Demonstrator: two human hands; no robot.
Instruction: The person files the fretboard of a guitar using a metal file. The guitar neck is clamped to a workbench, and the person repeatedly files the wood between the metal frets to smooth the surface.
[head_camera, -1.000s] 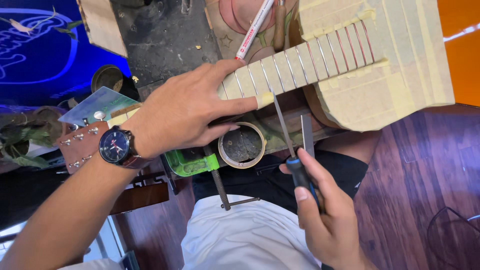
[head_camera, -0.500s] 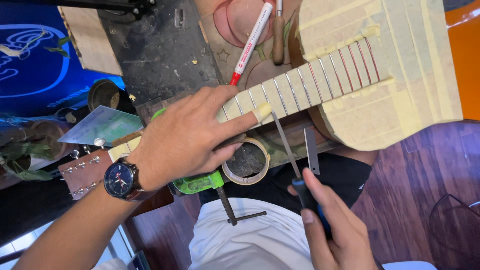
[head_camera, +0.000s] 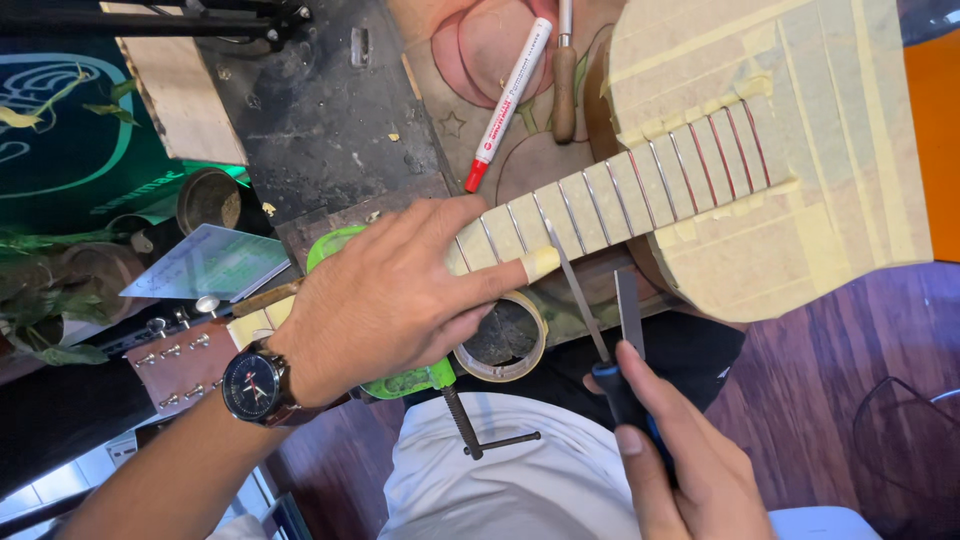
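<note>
Guitar body (head_camera: 800, 150) wrapped in matt cream paper masking tape. Fretboard (head_camera: 620, 200) taped likewise, bare shiny metal frets between strips. Just below fretboard: thin file (head_camera: 575, 290), dull grey metal, dark plastic grip. Tape roll (head_camera: 500, 340) beside it, matt paper. Green clamp (head_camera: 410, 380), glossy plastic, threaded steel screw. Above fretboard: marker (head_camera: 510, 100), smooth white plastic, red cap. Wristwatch (head_camera: 255, 385) with glossy face.

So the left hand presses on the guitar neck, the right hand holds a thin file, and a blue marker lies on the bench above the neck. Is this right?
Not fully. The marker is white with a red cap, not blue, as the head view shows. The rest holds: the left hand presses on the guitar neck, and the right hand holds a thin file.
</note>
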